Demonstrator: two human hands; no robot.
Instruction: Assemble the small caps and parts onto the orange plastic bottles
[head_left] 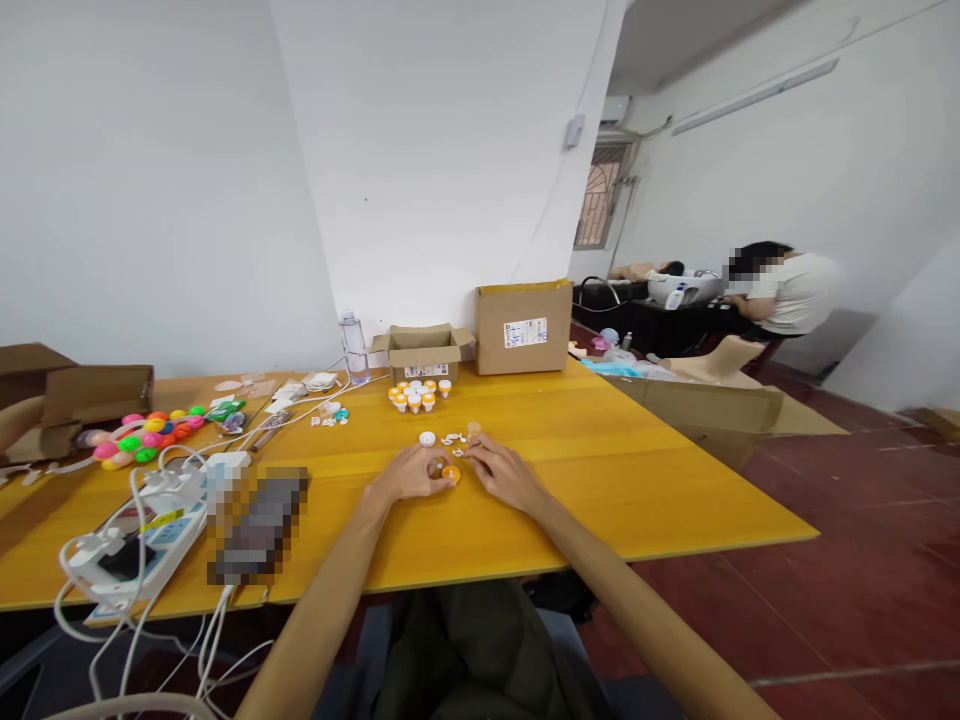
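Note:
My left hand [412,473] is closed, thumb and fingertips around a small round orange plastic piece [451,474] held just above the table. To its right, my right hand [506,477] has thumb and fingertips drawn together; anything between them is too small to make out. Close to its fingertips lies a small white part with dark marks [457,453]. More small white parts [452,438] sit just beyond. A white round cap [427,438] rests past my left hand. Farther back stands a cluster of orange-and-white bulb-shaped pieces [415,397].
An open cardboard box [424,352], a closed carton [523,335] and a clear bottle [353,348] line the wall. Left are colourful balls [147,438], a power strip [169,535] with cables and a blurred dark device [259,527]. A person [799,290] sits at far right.

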